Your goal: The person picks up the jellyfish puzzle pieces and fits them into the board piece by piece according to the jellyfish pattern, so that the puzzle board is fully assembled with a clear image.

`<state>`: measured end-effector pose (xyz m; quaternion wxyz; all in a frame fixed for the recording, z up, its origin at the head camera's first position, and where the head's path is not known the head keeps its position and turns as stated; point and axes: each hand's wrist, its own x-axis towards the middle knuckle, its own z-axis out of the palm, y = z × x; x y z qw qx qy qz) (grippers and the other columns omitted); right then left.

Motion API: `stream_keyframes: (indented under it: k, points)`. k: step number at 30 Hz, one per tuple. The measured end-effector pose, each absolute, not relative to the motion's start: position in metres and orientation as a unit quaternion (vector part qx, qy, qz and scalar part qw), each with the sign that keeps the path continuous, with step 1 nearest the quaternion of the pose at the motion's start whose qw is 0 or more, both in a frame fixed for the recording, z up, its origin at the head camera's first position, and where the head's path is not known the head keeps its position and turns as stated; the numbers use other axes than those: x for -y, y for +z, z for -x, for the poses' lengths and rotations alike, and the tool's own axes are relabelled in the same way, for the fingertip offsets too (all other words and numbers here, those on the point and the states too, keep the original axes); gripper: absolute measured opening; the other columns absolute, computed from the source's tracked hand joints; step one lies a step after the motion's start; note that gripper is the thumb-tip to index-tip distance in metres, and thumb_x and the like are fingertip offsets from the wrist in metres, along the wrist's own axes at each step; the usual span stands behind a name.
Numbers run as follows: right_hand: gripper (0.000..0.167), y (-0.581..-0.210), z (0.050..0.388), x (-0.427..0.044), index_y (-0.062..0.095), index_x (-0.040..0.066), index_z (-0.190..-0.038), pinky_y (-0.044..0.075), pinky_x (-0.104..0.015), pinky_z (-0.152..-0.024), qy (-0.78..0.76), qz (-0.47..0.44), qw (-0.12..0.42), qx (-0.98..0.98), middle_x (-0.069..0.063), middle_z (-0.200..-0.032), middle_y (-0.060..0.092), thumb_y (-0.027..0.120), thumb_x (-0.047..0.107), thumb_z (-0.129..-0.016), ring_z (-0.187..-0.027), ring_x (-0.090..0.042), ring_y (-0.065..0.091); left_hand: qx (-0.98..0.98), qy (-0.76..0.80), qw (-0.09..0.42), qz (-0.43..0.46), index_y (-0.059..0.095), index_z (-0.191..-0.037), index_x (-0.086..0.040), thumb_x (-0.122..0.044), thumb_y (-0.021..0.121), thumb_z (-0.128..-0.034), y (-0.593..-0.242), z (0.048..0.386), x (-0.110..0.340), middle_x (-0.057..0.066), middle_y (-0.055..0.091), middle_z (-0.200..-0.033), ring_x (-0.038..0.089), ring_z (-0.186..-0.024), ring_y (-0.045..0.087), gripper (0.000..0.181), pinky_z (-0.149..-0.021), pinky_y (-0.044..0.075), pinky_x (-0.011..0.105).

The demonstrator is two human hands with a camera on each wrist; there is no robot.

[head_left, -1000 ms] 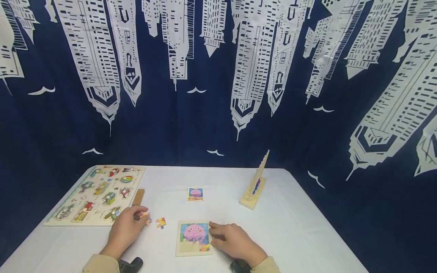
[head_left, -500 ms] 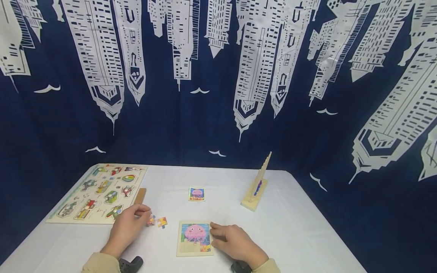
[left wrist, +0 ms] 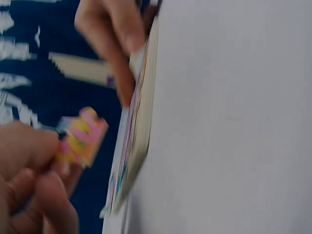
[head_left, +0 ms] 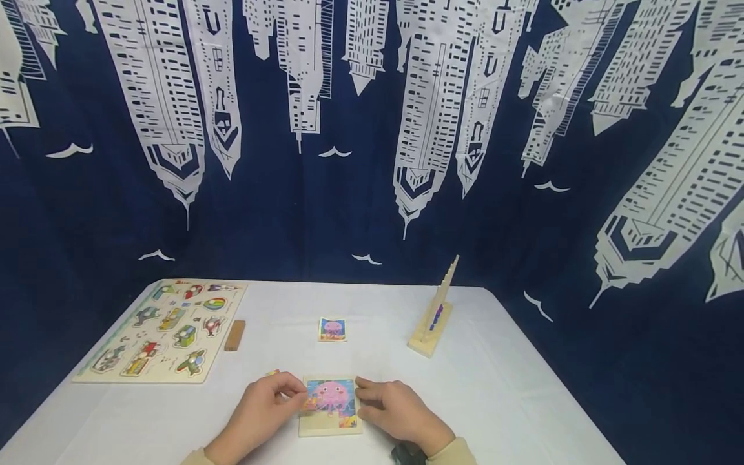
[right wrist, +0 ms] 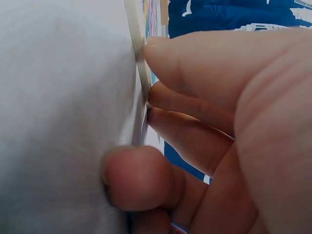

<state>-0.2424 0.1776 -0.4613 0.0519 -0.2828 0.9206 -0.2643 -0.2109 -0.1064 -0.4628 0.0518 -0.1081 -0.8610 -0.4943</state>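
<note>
In the head view my left hand (head_left: 264, 407) pinches a small jigsaw piece (left wrist: 83, 136) with pink, yellow and orange print. The piece hovers by the left side of a square puzzle board (head_left: 318, 423), clear of the board's surface in the left wrist view. The board shows a pink jellyfish picture, with bare wood along its lower left. My right hand (head_left: 401, 413) touches the board's right edge with its thumb and fingertips, without curling round it. Another loose piece (head_left: 272, 372) peeks out behind my left hand, mostly hidden.
A small jellyfish picture card (head_left: 332, 330) lies beyond the board. Far left is a large vehicle-picture board (head_left: 168, 332), with a brown wooden block (head_left: 235, 336) beside it. A wooden stand (head_left: 431, 329) with purple beads rises at the back right.
My left hand has picked up a jigsaw piece from beside the large board and carried it right to the jellyfish puzzle. My right hand stays at the board's edge.
</note>
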Motion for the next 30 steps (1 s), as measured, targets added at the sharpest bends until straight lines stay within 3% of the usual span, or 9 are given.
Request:
stream_keyframes:
  k: [8, 18, 30]
  points:
    - [0.038, -0.462, 0.244, -0.179, 0.073, 0.014, -0.128, 0.05, -0.049, -0.106, -0.259, 0.285, 0.041, -0.922, 0.003, -0.144, 0.061, 0.072, 0.033, -0.096, -0.132, -0.027, 0.06, 0.862, -0.48, 0.04, 0.159, 0.076, -0.086, -0.029, -0.037, 0.081, -0.0878, -0.473, 0.204, 0.082, -0.015, 0.067, -0.08, 0.002, -0.064, 0.051, 0.01, -0.057, 0.044, 0.023]
    - [0.037, -0.462, 0.243, -0.177, 0.074, 0.015, -0.127, 0.05, -0.048, -0.106, -0.256, 0.286, 0.04, -0.922, 0.003, -0.144, 0.062, 0.072, 0.033, -0.096, -0.131, -0.026, 0.061, 0.873, -0.455, 0.043, 0.17, 0.079, -0.09, -0.033, -0.042, 0.079, -0.0883, -0.479, 0.204, 0.083, -0.021, 0.072, -0.086, -0.002, -0.07, 0.055, 0.009, -0.062, 0.046, 0.021]
    - [0.038, -0.462, 0.243, -0.175, 0.074, 0.014, -0.127, 0.049, -0.049, -0.108, -0.258, 0.27, 0.049, -0.926, 0.004, -0.144, 0.062, 0.071, 0.035, -0.096, -0.133, -0.024, 0.06, 0.914, -0.342, 0.084, 0.204, 0.082, -0.107, -0.026, -0.032, 0.081, -0.0885, -0.483, 0.203, 0.083, -0.021, 0.057, -0.081, -0.004, -0.061, 0.044, 0.019, -0.051, 0.04, 0.02]
